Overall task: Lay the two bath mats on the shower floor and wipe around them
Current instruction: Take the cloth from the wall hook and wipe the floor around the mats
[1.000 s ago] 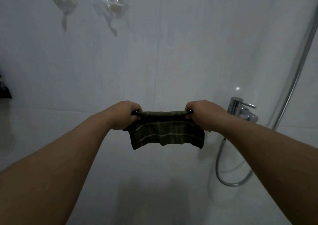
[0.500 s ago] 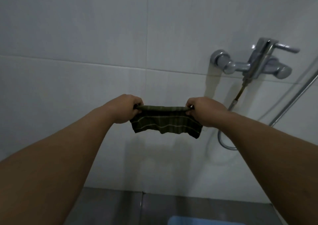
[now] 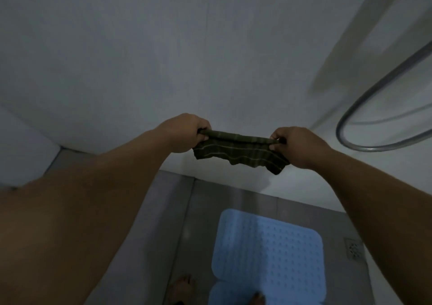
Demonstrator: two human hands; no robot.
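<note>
A dark green striped cloth (image 3: 238, 153) hangs stretched between my two hands, out in front of the white wall. My left hand (image 3: 184, 133) grips its left end and my right hand (image 3: 297, 146) grips its right end. Below, a light blue bath mat (image 3: 268, 246) with a dotted surface lies flat on the grey shower floor (image 3: 168, 223). A second blue mat (image 3: 231, 293) shows at the bottom edge, touching the first one, mostly out of frame.
A metal shower hose (image 3: 364, 122) loops along the wall at the right. A square floor drain (image 3: 354, 248) sits right of the mat, beside my right forearm. My bare feet (image 3: 182, 286) stand at the bottom, one on the mat's edge.
The view has tilted down: the tap has left the frame and the floor with the blue mats has come into sight. Both hands still hold the cloth stretched.
</note>
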